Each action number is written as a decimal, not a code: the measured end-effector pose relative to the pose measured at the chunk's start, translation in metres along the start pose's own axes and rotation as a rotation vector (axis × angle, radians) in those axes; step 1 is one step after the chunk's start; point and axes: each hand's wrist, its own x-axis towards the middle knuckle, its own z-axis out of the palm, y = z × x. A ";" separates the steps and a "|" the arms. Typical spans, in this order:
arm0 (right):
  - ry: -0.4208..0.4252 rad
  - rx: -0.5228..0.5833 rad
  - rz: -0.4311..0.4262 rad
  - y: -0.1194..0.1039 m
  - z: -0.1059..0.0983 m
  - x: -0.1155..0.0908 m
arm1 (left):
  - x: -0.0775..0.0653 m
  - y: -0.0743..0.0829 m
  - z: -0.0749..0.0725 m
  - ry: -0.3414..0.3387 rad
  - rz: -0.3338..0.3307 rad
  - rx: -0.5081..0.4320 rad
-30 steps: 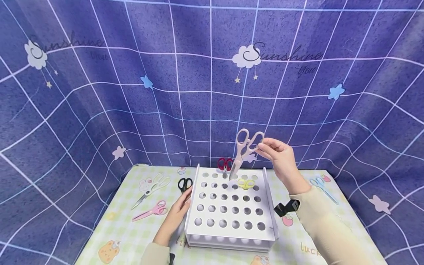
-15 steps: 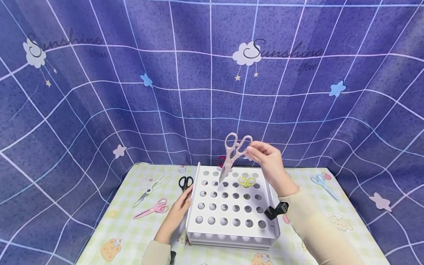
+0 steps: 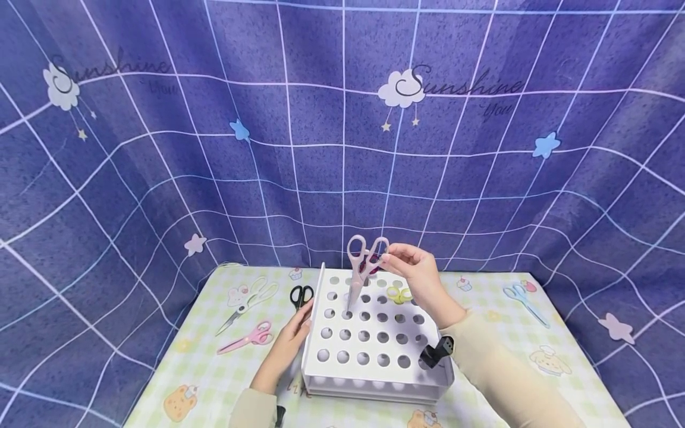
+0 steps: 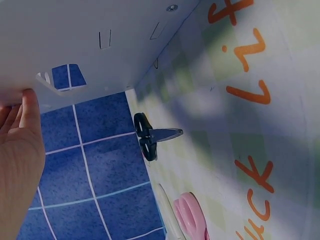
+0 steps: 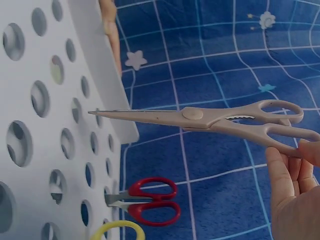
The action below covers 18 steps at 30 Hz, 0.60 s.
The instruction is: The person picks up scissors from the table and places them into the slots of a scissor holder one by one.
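My right hand [image 3: 420,279] pinches one handle loop of pale pink scissors [image 3: 357,276] between thumb and fingers. The scissors [image 5: 200,117] hang point down with blades together, the tip over the rack's holes; whether it enters one I cannot tell. The white rack [image 3: 373,375] has rows of round holes. Red scissors [image 5: 155,200] stand in its back row, partly hidden behind the pink pair in the head view. Yellow-handled scissors [image 3: 398,294] stand in another hole. My left hand [image 3: 289,339] rests against the rack's left side panel [image 4: 115,65], fingers on its outer face.
Black-handled scissors [image 3: 301,296] lie just left of the rack. Farther left are white-handled scissors [image 3: 247,303] and pink scissors [image 3: 247,337]. Light blue scissors [image 3: 527,304] lie at the right. A checked cloth [image 3: 214,380] covers the table; a blue curtain [image 3: 321,148] hangs behind.
My right hand has moved left and down with the pale pink scissors, bringing the tip from the back row to farther forward over the left part of the rack. The left hand stays put.
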 end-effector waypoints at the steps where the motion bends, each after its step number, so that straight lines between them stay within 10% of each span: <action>1: -0.005 -0.011 -0.002 0.002 0.000 0.000 | 0.000 0.000 0.000 0.000 -0.001 -0.002; 18: -0.041 -0.207 0.030 0.017 0.007 -0.006 | -0.001 0.001 0.000 0.000 0.002 -0.001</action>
